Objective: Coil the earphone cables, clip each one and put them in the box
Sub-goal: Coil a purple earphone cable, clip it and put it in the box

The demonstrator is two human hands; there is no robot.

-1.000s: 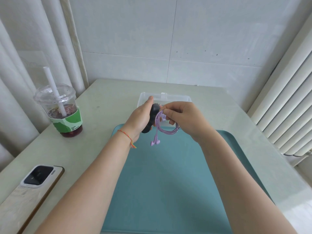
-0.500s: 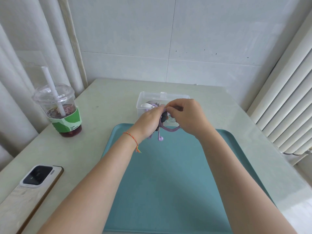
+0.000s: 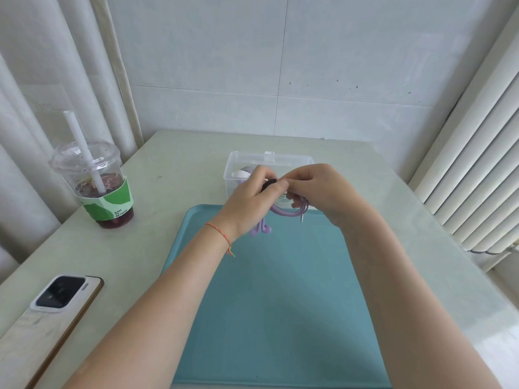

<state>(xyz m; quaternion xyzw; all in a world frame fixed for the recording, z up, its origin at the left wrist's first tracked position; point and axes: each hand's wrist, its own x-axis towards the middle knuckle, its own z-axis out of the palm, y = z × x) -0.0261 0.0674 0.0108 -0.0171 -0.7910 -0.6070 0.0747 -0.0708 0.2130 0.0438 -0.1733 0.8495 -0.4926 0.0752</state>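
Held up over the far edge of the teal tray [image 3: 275, 304], just in front of the clear box [image 3: 269, 161]: a coiled purple earphone cable [image 3: 289, 213], earbuds [image 3: 261, 230] dangling below the left hand [image 3: 247, 203], plug [image 3: 302, 219] hanging under the right hand [image 3: 323, 189]. Gripped by curled left fingers [image 3: 262, 175], a small black clip [image 3: 269, 184]; pinched beside it by right fingers [image 3: 282, 185], the top of the coil. Whether the clip already closed round the strands, impossible to tell, hidden between the fingertips. Judged as the clipping step, coiling apparently finished for this cable. Inside the box, near the far middle of the table [image 3: 182, 164], something white and something purplish, probably earphones stowed already, though too hidden to be sure. Left to do, by the look of it: seating the clip and dropping this coil into the box. No other loose cables visible on the tray. Off at the table's left edge, an iced drink cup [image 3: 95, 183] and a phone [image 3: 60, 294], well apart from the work.
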